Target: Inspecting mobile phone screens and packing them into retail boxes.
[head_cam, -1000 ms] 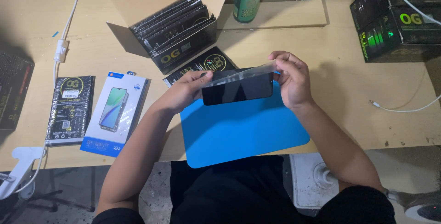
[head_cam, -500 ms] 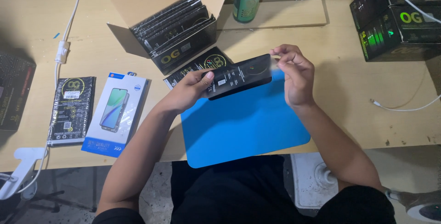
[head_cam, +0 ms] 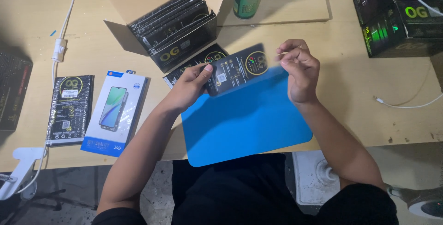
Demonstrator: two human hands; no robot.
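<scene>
1. I am seeing the left hand gripping the black packet by its left end, above the blue mat.
2. The right hand is pinching the packet's right end, w/ fingers curled.

Even, bright overhead light on the pale surface; soft shadows beneath the hands. Motion blur smears the black packet and right hand; left edge darkens.
</scene>
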